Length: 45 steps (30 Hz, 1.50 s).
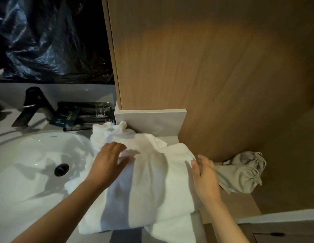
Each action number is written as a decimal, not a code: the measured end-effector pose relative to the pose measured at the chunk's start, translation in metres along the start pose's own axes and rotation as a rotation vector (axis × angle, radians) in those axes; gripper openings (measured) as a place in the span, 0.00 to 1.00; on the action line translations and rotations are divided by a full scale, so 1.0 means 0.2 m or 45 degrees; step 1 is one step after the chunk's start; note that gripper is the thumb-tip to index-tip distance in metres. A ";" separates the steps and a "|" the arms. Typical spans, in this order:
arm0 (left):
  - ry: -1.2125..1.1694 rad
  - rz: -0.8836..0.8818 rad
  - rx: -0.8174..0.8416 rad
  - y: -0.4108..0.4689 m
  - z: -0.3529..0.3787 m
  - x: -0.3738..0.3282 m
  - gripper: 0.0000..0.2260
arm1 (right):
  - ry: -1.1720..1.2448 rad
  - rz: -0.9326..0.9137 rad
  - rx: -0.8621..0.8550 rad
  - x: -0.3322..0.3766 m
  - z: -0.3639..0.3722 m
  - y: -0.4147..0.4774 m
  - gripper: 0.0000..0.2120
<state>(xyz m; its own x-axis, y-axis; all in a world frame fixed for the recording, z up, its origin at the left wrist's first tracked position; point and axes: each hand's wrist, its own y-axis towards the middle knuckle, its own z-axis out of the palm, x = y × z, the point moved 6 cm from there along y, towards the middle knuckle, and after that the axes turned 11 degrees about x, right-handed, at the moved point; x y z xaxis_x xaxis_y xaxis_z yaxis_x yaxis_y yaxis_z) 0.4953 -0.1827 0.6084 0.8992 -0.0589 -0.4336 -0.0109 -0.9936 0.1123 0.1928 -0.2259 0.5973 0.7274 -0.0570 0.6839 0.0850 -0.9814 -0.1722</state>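
White towel (149, 181) beside sink (30, 155), left hand (107, 162) flat on it, right hand (205, 176) open at edge

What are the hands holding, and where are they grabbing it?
The left hand lies on the white towel, a small fold bunched between thumb and fingers; a real pinch cannot be told. The right hand touches its right edge with straight fingers.

A: Where are the 2 hands?
B: The left hand (109, 162) lies flat on the folded white towel (152, 181); the right hand (204, 174), fingers straight, is at its right edge.
A: Around it?
B: Sink basin (30, 155) left, crumpled grey cloth (240, 174) right.
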 end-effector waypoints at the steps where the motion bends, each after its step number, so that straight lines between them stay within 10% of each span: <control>1: -0.014 -0.085 -0.056 -0.08 -0.03 0.07 0.13 | 0.007 -0.078 0.000 0.06 0.02 -0.01 0.18; 13: -0.790 -0.798 -0.168 -0.57 -0.02 0.46 0.16 | -0.286 -0.671 0.386 0.65 0.50 -0.10 0.12; 20: -0.836 -0.835 -0.133 -0.56 -0.02 0.43 0.02 | -0.402 -0.738 0.422 0.78 0.67 -0.08 0.12; 45: -0.776 -0.894 0.052 -0.65 0.04 0.42 0.19 | -0.578 -0.502 0.407 0.83 0.83 0.03 0.10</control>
<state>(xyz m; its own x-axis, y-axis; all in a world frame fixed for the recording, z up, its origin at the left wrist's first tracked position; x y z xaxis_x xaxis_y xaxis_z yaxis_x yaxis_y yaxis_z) 0.5689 -0.0591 0.5500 0.3208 0.5281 -0.7862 0.4226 -0.8227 -0.3801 0.4263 -0.2116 0.5926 0.8084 0.4452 0.3850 0.5488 -0.8067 -0.2195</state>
